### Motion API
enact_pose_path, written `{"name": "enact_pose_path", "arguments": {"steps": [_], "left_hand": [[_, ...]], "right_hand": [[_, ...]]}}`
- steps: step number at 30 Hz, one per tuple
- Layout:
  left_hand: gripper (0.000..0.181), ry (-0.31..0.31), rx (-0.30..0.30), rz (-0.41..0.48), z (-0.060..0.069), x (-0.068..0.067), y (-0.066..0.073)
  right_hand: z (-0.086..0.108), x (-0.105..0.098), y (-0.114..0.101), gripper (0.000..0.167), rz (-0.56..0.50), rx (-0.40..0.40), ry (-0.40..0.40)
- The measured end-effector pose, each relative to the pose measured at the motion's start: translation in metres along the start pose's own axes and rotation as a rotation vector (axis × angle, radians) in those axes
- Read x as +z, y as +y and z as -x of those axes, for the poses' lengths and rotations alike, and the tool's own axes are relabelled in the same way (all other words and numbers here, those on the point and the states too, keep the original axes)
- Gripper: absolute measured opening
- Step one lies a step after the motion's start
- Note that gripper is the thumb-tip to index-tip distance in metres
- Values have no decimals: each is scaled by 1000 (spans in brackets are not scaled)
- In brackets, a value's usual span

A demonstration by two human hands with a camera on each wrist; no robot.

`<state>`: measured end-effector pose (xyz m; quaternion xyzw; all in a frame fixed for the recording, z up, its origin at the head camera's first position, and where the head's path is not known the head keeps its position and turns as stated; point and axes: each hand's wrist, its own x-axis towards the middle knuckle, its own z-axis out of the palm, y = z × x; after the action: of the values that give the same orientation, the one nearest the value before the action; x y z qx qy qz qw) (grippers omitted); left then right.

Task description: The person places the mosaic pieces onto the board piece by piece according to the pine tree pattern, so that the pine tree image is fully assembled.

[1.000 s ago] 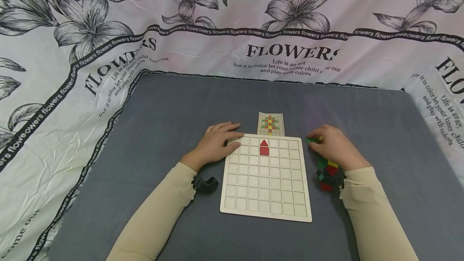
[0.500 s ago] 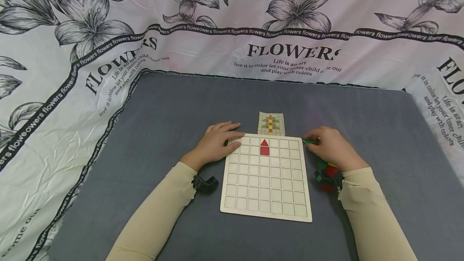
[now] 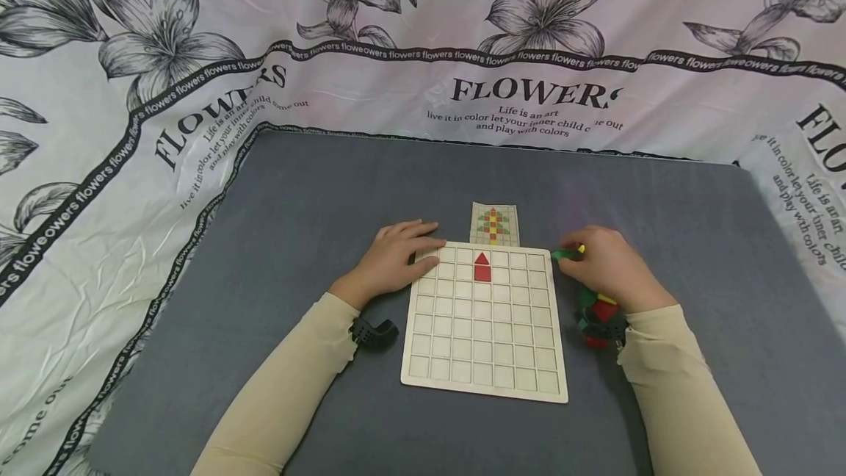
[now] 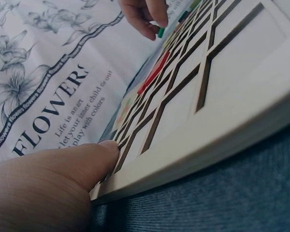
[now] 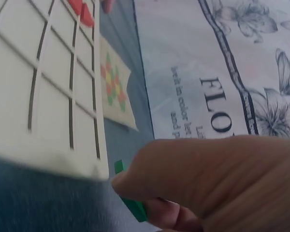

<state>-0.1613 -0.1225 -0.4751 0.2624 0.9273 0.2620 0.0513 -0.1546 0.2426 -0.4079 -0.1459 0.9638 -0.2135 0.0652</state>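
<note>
A pale gridded board [image 3: 463,340] lies on the grey cloth. In its top rows sit a red triangle tile [image 3: 482,258] and a red square tile [image 3: 482,273]. My left hand [image 3: 396,255] rests at the board's upper left corner, fingers extended; in the left wrist view its thumb [image 4: 99,159] lies along the rim. Just off the upper right corner, my right hand [image 3: 604,263] pinches a green tile [image 5: 133,207] between thumb and fingers. The tile's full shape is hidden by the thumb. A small yellow piece [image 3: 581,249] shows against the right fingers.
Behind the board lies a pattern card [image 3: 494,225] with a tree of coloured shapes. Several red, green and yellow tiles [image 3: 603,310] are heaped beneath my right wrist, partly hidden. A flower-printed sheet [image 3: 370,101] surrounds the grey cloth [image 3: 317,182].
My right hand shifted slightly left toward the board's corner, then back a little right, with the green tile still pinched. My left hand and the red tiles stayed put.
</note>
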Motion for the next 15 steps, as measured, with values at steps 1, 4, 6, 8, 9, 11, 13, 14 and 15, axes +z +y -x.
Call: {"name": "enact_pose_path", "arguments": {"steps": [1,4,6,8,9,11,13,14,15], "left_hand": [[45,-1,0,-2,0,0,0],[45,-4,2,-4,-1,0,-1],[45,-3,5,-8,-1,1,-1],[45,-1,7,-8,-1,1,-1],[45,1,8,-9,-1,1,-1],[44,4,8,-11,-1,1,-1],[44,5,8,-13,-1,1,-2],[43,5,8,-15,-1,2,-2],[43,5,7,-15,-1,2,-2]], "right_hand": [[0,0,-2,25,-7,-13,-6],[0,2,-8,26,-25,-56,-25],[-1,3,-12,26,-25,-90,-29],[-2,6,-16,25,-22,-111,-27],[-3,8,-18,25,-22,-121,-27],[-6,11,-22,25,-25,-133,-31],[-9,14,-26,24,-32,-142,-41],[-10,16,-27,23,-41,-150,-47],[-11,17,-29,23,-48,-158,-53]]}}
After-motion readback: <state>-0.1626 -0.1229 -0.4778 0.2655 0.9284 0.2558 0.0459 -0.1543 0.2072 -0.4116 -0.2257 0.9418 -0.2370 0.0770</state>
